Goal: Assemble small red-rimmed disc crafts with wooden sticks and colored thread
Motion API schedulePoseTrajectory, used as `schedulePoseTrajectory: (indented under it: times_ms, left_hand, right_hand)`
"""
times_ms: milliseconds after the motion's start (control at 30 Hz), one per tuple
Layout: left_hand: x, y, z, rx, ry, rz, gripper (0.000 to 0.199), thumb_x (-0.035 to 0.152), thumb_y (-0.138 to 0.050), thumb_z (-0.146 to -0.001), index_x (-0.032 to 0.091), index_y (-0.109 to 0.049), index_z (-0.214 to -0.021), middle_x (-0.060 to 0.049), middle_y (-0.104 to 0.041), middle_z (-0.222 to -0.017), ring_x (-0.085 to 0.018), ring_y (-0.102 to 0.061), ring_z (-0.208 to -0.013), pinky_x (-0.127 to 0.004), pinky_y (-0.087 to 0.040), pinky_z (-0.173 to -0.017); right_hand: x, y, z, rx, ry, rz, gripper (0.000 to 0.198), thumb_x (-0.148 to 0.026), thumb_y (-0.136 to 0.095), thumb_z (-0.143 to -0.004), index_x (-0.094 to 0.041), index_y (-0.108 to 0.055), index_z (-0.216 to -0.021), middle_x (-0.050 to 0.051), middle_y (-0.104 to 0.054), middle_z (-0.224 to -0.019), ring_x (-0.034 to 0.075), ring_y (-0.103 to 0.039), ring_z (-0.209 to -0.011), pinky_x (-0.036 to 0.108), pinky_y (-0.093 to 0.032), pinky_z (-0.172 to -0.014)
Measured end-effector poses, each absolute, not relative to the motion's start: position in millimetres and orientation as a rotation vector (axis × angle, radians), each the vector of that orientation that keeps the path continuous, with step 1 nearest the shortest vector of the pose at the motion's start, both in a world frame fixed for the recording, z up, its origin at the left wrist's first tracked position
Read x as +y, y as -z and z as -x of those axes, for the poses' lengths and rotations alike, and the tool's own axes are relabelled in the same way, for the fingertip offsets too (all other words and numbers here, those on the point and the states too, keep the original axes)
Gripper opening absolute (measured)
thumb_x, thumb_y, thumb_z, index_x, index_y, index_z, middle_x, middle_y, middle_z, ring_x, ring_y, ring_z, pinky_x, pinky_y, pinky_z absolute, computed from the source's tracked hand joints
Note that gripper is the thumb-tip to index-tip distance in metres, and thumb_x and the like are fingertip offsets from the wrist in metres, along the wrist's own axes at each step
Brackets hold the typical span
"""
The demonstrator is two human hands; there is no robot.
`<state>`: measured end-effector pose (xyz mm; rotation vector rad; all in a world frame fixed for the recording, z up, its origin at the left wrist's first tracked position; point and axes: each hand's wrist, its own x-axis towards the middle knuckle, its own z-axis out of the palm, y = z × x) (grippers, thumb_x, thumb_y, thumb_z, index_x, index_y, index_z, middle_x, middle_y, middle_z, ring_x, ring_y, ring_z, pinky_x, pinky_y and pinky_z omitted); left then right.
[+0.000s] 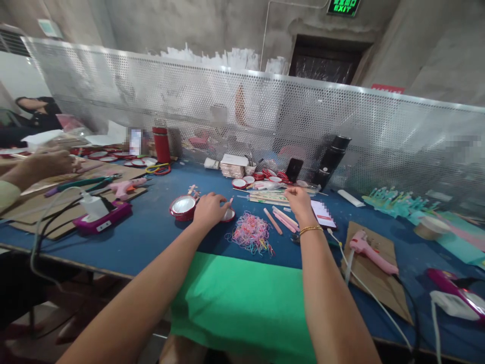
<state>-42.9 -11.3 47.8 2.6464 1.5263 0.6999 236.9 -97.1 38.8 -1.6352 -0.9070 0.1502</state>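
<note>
My left hand (210,210) curls its fingers round a small red-rimmed white disc (228,215), partly hidden beneath them. A short pink piece (231,201) sticks up at its fingertips. Further right, my right hand (298,203) is raised in a pinch over thin pale sticks (265,196); what its fingertips hold, if anything, is too small to make out. Between the hands lies a tangled heap of pink and multicoloured strings (251,233). Pink and cream rods (285,220) rest just left of my right wrist. Left of my left hand sits a larger red-rimmed white drum shape (183,207).
A pink glue gun (373,253) lies on cardboard at right, its cords trailing. A black bottle (331,161), red flask (161,145) and phone (294,170) stand along the perforated metal screen (257,116). At left are a purple power strip (104,217) and a co-worker's hand (49,164).
</note>
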Motion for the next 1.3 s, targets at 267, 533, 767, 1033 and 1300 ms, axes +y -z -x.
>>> schedulePoseTrajectory:
  times_ms: [267, 533, 767, 1033, 1300]
  left_hand:
    - [-18, -56, 38, 1.188, -1.125, -2.559, 0.033, 0.039, -0.049, -0.092, 0.02, -0.064, -0.069, -0.005, -0.065, -0.081, -0.02, -0.058, -0.085, -0.03, -0.039, -0.076]
    - [-27, -59, 35, 1.147, -1.249, -2.647, 0.051, 0.046, -0.046, -0.094, 0.018, -0.056, -0.054, -0.004, -0.06, -0.067, -0.016, -0.053, -0.07, -0.03, -0.039, -0.074]
    - [-109, -61, -22, -0.151, -1.206, -3.029, 0.037, 0.039, -0.05, -0.095, 0.017, -0.068, -0.071, -0.003, -0.066, -0.074, -0.014, -0.057, -0.076, -0.029, -0.044, -0.074]
    - [-146, -49, -74, -0.861, -1.278, -3.064, 0.039, 0.04, -0.046, -0.097, 0.021, -0.068, -0.072, -0.002, -0.068, -0.081, -0.015, -0.06, -0.089, -0.032, -0.044, -0.076]
    - [-148, -24, -76, -0.901, -1.154, -2.979, 0.062, 0.066, -0.041, -0.09, 0.021, -0.063, -0.127, -0.005, -0.056, -0.139, -0.022, -0.041, -0.137, -0.037, -0.032, -0.116]
  right_hand:
    - [-97, -45, -226, -0.925, -0.064, 1.663, 0.018, -0.036, -0.061, -0.073, -0.02, -0.068, -0.07, 0.006, -0.073, -0.074, 0.023, -0.065, -0.071, 0.032, -0.044, -0.068]
    - [-107, -52, -252, -0.608, 0.075, 1.537, 0.051, -0.052, -0.038, -0.091, -0.018, -0.067, -0.067, 0.006, -0.066, -0.054, 0.019, -0.06, -0.05, 0.032, -0.045, -0.058]
    - [-107, -56, -239, -0.518, -0.043, 1.406, 0.069, -0.064, -0.024, -0.093, -0.019, -0.061, -0.055, 0.004, -0.059, -0.045, 0.016, -0.055, -0.043, 0.03, -0.046, -0.051]
    - [-101, -51, -234, -0.531, -0.152, 1.313, 0.054, -0.056, -0.038, -0.092, -0.018, -0.061, -0.061, 0.003, -0.062, -0.051, 0.015, -0.06, -0.049, 0.027, -0.048, -0.053]
    - [-92, -51, -217, -0.559, -0.16, 1.261, 0.042, -0.049, -0.043, -0.089, -0.019, -0.06, -0.065, 0.004, -0.064, -0.057, 0.015, -0.06, -0.053, 0.027, -0.048, -0.053]
